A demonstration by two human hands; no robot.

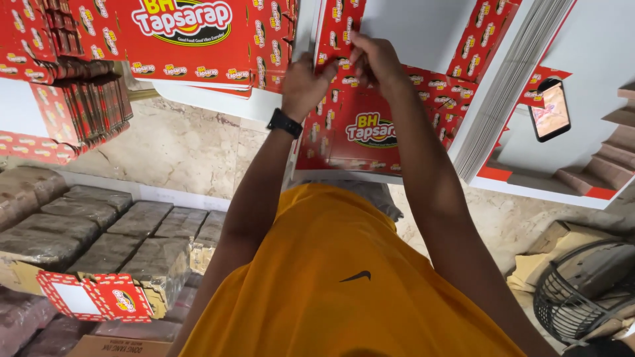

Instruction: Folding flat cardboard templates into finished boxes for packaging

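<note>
1. Pinching the top flap of a red printed carton blank, the right hand has its fingers bent and closed together on the cardboard edge.
2. The left hand sits just beside it, fingers curled in and pressed on the same flap; a black wristband circles that wrist.
3. Both hands nearly touch each other at the upper end of the blank (the fingertips themselves are partly hidden behind the flap).
4. The carton blank is flat and unfolded below the hands, red with small repeated oval logos around its border and one larger oval logo in the middle; its inner side, seen above the hands, is plain white.
5. It lies on a white desk, straight ahead of the person's orange shirt.
6. To the right a thick stack of flat blanks shows its layered edges, and a smartphone with a lit screen lies on the white sheets beyond it.
7. To the left more red printed cartons are stacked, with folded bundles piled beside them.
8. Lower left, brown wrapped blocks sit in rows, and a black wire fan guard is at the lower right.
</note>
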